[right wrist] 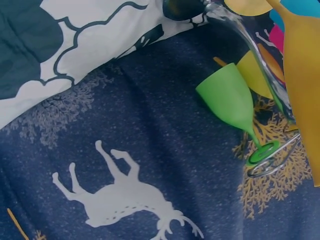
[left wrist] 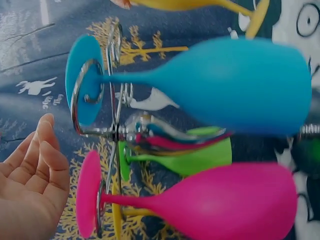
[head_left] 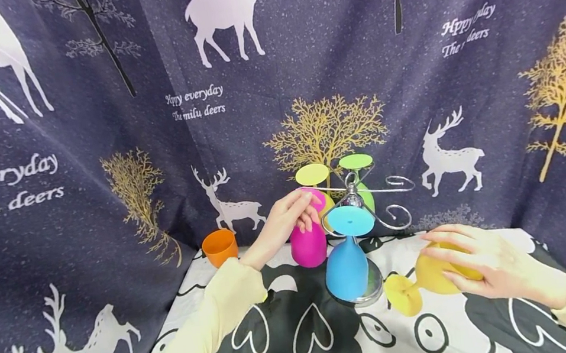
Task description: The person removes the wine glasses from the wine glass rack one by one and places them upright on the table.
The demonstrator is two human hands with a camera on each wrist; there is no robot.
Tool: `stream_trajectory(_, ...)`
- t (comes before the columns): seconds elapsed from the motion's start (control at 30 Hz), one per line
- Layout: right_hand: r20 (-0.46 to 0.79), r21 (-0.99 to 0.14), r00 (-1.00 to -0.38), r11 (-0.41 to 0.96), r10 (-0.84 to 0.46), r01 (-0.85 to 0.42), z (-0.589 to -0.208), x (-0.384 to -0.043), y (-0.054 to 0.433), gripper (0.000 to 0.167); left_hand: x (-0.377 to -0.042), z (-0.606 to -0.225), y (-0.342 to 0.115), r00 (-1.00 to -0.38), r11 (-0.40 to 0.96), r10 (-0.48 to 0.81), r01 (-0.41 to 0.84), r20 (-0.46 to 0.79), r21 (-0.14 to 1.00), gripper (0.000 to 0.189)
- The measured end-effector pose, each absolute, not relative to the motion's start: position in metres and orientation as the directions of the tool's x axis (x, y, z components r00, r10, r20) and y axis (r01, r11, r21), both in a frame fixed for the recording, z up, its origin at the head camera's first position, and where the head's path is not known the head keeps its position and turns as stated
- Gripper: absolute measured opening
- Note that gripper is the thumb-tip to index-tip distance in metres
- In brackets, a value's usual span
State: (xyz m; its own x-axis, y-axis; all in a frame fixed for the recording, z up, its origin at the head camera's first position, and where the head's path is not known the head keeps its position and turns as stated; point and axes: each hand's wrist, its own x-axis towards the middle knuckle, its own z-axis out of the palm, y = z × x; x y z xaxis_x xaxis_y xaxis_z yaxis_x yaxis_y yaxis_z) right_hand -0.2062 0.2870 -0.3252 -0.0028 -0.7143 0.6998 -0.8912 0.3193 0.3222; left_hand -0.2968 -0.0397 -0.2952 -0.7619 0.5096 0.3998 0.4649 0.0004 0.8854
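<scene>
Beside the base of an upside-down magenta goblet (head_left: pixel 308 247) is my left hand (head_left: pixel 295 210). In the left wrist view the same hand (left wrist: pixel 35 185) shows loosely bent fingers with nothing in them, a small gap from the pink base. The magenta goblet hangs by its stem from a chrome goblet rack (left wrist: pixel 116 132), with a blue goblet (head_left: pixel 348 269) beside it. My right hand (head_left: pixel 493 265) grips a yellow goblet (head_left: pixel 432 273) round its bowl, tilted sideways, its round foot (head_left: pixel 403 296) pointing toward the rack. Part of that goblet (right wrist: pixel 302 75) fills the right wrist view's edge.
Behind the rack's centre hang a lighter yellow goblet (head_left: pixel 312 174) and a green goblet (right wrist: pixel 229 95). An orange cup-shaped bowl (head_left: pixel 219 247) stands at the far left. Curled rack arms (head_left: pixel 397 185) stick out to the right. A dark printed curtain (head_left: pixel 236 147) closes the back.
</scene>
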Motion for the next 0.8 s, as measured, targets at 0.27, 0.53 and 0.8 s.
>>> stream_trajectory(0.27,0.706,0.331,-0.064,0.409,-0.705,-0.850,-0.330,-0.210,0.302,0.036,-0.317,-0.282,-0.033,-0.767,0.177,0.515,0.532,0.382,0.828,0.031)
stream_trajectory(0.53,0.715,0.306,-0.106,0.445,-0.691,-0.842,-0.335,-0.219,0.317,0.038,-0.332,-0.274,-0.026,-0.736,0.316,0.584,0.594,0.342,0.740,0.022)
stream_trajectory(0.8,0.711,0.297,-0.149,0.485,-0.688,-0.822,-0.345,-0.234,0.335,0.039,-0.346,-0.265,-0.011,-0.723,0.518,0.596,0.678,0.350,0.521,0.021)
